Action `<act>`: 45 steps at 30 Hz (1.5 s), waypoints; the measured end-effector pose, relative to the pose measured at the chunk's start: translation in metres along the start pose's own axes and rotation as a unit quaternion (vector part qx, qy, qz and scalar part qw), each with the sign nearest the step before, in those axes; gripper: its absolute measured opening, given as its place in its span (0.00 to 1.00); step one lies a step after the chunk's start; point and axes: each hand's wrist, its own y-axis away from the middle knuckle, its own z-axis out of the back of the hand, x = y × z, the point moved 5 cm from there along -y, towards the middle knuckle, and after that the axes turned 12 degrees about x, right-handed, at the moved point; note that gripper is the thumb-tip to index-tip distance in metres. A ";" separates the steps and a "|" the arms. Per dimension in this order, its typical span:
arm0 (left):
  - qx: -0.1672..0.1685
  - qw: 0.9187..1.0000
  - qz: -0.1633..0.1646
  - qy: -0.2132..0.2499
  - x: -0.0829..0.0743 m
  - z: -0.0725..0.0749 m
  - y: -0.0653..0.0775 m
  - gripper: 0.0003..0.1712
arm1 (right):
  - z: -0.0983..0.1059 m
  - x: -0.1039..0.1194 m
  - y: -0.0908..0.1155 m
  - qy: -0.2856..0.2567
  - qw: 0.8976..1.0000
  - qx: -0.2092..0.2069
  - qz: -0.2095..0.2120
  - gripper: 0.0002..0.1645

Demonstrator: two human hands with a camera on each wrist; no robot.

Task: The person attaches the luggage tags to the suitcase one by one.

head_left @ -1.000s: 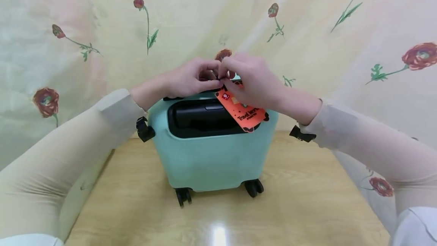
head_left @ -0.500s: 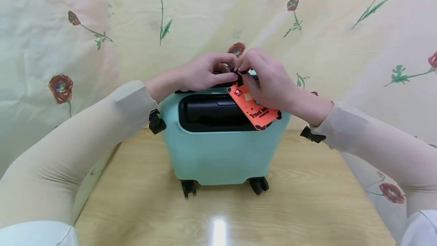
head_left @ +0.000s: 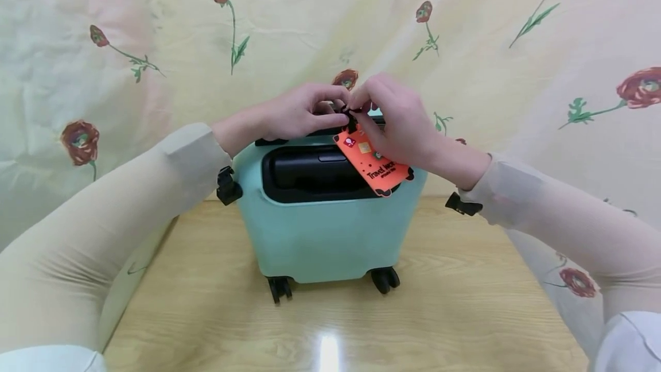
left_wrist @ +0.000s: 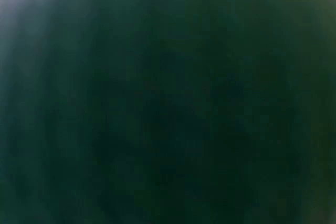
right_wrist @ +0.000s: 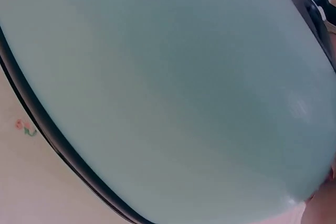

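A mint-green suitcase (head_left: 330, 240) stands on the wooden table, with a black recessed panel (head_left: 310, 179) facing me. Over its top hangs an orange luggage tag (head_left: 373, 161) lettered "Travel", tilted, with a black strap (head_left: 352, 124) at its upper end. My left hand (head_left: 299, 112) pinches the strap area between thumb and fingers. Meeting it from the right, my right hand (head_left: 400, 122) pinches the strap too and covers part of the tag. Fingers partly hide the strap's ends. The right wrist view is mostly the suitcase's smooth shell (right_wrist: 173, 103); the left wrist view is dark and blurred.
Black caster wheels (head_left: 384, 280) carry the suitcase on the wooden tabletop (head_left: 454, 286). A pale cloth with printed red flowers (head_left: 289, 27) hangs behind it and along the sides. A black strap buckle (head_left: 228, 186) sits at the left cuff.
The view shifts slightly with the head. Both hands stay together above the suitcase on the tag's strap, with small finger movements; the tag hangs much as before.
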 end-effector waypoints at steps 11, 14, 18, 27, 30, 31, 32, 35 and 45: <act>0.008 1.000 0.009 0.000 0.000 -0.003 -0.004 0.16 | -0.004 -0.005 0.010 -0.023 0.999 -0.029 -0.010 0.11; 0.005 1.000 0.010 -0.004 0.004 -0.003 -0.001 0.14 | -0.008 -0.003 0.006 -0.029 0.999 -0.026 -0.002 0.10; -0.004 1.000 0.014 -0.002 0.010 -0.001 0.008 0.14 | -0.016 0.000 0.001 -0.049 0.999 -0.020 0.003 0.07; -0.006 1.000 0.010 0.004 0.009 0.000 0.009 0.13 | -0.015 -0.002 0.002 -0.070 0.997 -0.030 -0.014 0.07; -0.006 1.000 0.019 -0.003 0.007 0.000 0.006 0.13 | -0.013 -0.002 0.003 -0.066 0.997 -0.032 -0.016 0.09; -0.005 1.000 0.025 -0.006 0.006 0.000 0.005 0.14 | -0.012 -0.002 0.004 -0.065 0.997 -0.032 -0.017 0.09; -0.004 1.000 0.030 -0.007 0.006 -0.001 0.003 0.14 | -0.011 -0.002 0.005 -0.064 0.997 -0.032 -0.018 0.09; -0.001 0.999 0.040 -0.009 0.004 -0.001 -0.001 0.15 | -0.008 -0.003 0.007 -0.059 0.998 -0.033 -0.022 0.10; 0.006 0.999 0.026 0.031 0.003 -0.003 -0.006 0.11 | -0.007 -0.008 0.009 -0.049 0.997 -0.017 -0.055 0.07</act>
